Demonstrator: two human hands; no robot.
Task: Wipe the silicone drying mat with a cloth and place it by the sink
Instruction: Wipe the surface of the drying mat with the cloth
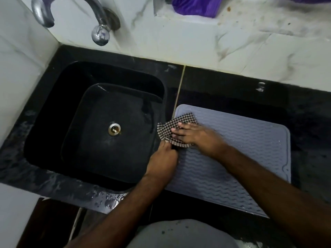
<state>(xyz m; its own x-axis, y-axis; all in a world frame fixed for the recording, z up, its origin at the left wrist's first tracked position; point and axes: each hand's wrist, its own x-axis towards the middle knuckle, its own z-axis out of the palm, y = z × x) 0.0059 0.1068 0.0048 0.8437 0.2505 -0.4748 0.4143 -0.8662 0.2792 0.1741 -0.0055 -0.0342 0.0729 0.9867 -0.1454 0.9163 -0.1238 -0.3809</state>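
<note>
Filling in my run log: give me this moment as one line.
stage: wiping | right hand: flat on checked cloth on grey mat | left hand: pinches cloth edge | mat: beside sink

a: what sort of place is this?
b: a home kitchen, by the look of it. a black sink with a metal drain is set into a dark stone table.
a: anything else?
b: a curved metal tap comes off the white marble-look wall tiles, water drops lie on the near edge, and a ribbed grey drying mat lies beside the sink.
</note>
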